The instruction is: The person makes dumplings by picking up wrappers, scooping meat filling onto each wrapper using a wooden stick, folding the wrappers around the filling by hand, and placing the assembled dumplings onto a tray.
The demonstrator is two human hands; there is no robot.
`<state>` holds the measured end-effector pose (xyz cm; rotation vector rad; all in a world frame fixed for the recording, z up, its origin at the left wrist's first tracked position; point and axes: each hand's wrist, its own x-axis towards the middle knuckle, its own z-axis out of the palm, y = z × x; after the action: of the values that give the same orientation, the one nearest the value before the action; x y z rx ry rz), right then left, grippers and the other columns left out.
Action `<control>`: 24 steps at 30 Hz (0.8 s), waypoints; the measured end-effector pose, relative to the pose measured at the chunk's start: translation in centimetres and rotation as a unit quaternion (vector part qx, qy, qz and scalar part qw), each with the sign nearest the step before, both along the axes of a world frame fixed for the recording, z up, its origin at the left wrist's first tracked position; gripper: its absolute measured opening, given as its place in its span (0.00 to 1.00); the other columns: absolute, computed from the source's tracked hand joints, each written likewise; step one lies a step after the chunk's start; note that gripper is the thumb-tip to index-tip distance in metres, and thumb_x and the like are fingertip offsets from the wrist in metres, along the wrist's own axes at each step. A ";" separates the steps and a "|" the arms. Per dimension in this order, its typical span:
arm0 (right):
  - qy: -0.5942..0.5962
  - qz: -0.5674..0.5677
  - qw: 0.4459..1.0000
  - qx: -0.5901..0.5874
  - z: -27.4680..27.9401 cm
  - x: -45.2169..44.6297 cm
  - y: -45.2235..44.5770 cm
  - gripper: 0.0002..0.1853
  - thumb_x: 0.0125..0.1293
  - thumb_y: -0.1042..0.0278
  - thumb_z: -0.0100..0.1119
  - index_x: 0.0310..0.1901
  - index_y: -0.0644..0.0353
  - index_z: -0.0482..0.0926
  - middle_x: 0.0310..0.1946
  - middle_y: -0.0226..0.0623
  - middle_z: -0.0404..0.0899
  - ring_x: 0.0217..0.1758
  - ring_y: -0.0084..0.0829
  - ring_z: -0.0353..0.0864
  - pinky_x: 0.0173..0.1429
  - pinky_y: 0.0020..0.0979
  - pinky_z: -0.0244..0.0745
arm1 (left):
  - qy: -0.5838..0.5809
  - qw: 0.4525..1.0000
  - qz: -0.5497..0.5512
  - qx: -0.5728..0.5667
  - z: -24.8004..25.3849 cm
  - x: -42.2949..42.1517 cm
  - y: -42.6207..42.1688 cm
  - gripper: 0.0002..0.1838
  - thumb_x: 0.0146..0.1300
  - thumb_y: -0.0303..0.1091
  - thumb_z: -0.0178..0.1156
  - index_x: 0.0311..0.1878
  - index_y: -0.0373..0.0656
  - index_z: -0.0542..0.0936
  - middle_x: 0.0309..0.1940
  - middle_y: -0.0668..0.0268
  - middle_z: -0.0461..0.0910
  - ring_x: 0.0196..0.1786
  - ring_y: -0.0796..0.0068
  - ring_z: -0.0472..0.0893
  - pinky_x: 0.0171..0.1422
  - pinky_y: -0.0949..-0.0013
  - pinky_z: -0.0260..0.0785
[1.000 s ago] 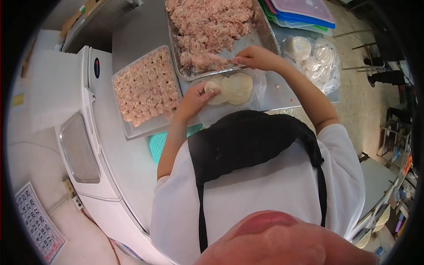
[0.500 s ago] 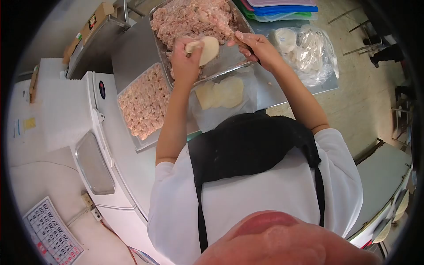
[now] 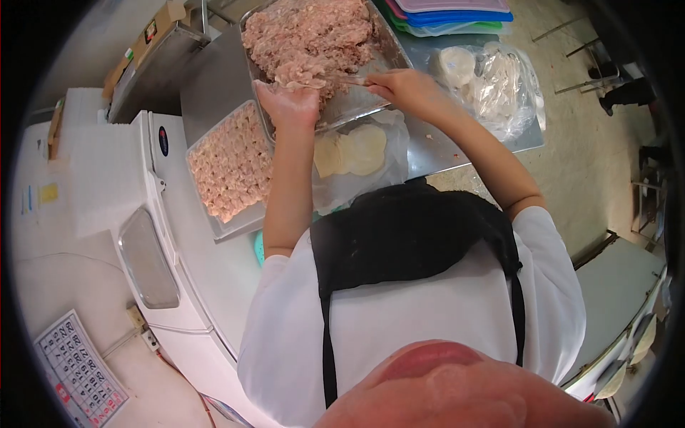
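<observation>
My left hand (image 3: 289,103) is cupped at the near edge of a deep metal tray (image 3: 360,110), with a lump of ground meat over its fingers. The round dough wrapper it held a moment ago is hidden under the meat. My right hand (image 3: 407,91) grips a thin spatula-like tool (image 3: 351,80), its tip against the meat at my left hand. A large mound of ground meat (image 3: 307,32) fills much of the tray. Close to my forearms, several round pale wrappers (image 3: 365,148) lie overlapped on a plastic sheet (image 3: 396,153).
Left of the tray stands a shallow tray of filled meat dumplings (image 3: 232,164) in tight rows. Bagged wrappers (image 3: 492,82) lie at the table's right end, with stacked coloured lids (image 3: 453,20) behind. A white fridge (image 3: 168,235) is at left. A person's leg (image 3: 628,93) shows far right.
The tool has come left and down, bringing its meat onto my left hand. That hand has turned palm up, and the wrapper no longer shows.
</observation>
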<state>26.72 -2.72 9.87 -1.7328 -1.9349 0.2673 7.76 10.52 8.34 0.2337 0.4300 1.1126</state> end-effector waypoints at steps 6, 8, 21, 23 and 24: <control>-0.059 0.029 0.998 -0.011 1.0 -0.3 0.8 0.12 0.67 0.63 0.51 0.49 0.53 0.77 0.35 0.42 0.79 0.39 0.45 0.80 0.41 0.44 0.74 | 0.079 0.993 -0.027 -0.084 1.6 0.4 -1.5 0.40 0.65 0.69 0.31 0.64 0.45 0.65 0.60 0.50 0.65 0.64 0.50 0.63 0.66 0.35 0.53; -0.130 0.048 0.989 -0.049 2.1 0.4 0.9 0.13 0.67 0.63 0.51 0.51 0.54 0.76 0.35 0.42 0.79 0.39 0.45 0.80 0.41 0.44 0.74 | 0.096 0.994 -0.017 -0.056 2.4 0.7 -2.1 0.39 0.65 0.69 0.32 0.63 0.45 0.66 0.61 0.49 0.64 0.64 0.49 0.62 0.65 0.32 0.51; 0.231 0.091 0.968 -0.044 4.3 6.0 3.9 0.16 0.72 0.57 0.47 0.46 0.60 0.79 0.17 0.32 0.70 0.21 0.26 0.71 0.25 0.27 0.66 | 0.100 0.983 -0.031 0.150 4.0 0.8 -0.1 0.26 0.63 0.38 0.58 0.60 0.35 0.66 0.52 0.53 0.74 0.53 0.56 0.76 0.62 0.49 0.69; 0.309 0.070 0.932 -0.176 4.9 6.3 3.7 0.17 0.73 0.55 0.47 0.45 0.60 0.80 0.15 0.26 0.65 0.17 0.19 0.64 0.22 0.23 0.61 | 0.273 0.926 -0.063 0.254 5.0 0.7 -0.9 0.28 0.60 0.28 0.61 0.62 0.36 0.65 0.53 0.55 0.74 0.52 0.61 0.76 0.60 0.56 0.73; 0.336 0.069 0.914 -0.217 5.0 6.1 3.6 0.17 0.73 0.55 0.47 0.44 0.59 0.80 0.14 0.24 0.64 0.16 0.16 0.60 0.21 0.21 0.58 | 0.340 0.889 -0.047 0.303 4.9 0.8 -0.5 0.29 0.58 0.26 0.63 0.63 0.37 0.65 0.53 0.57 0.74 0.50 0.64 0.77 0.56 0.61 0.74</control>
<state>32.80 0.91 14.90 -1.4607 -1.5355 1.2510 8.57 9.98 13.22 1.2115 0.6707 1.0201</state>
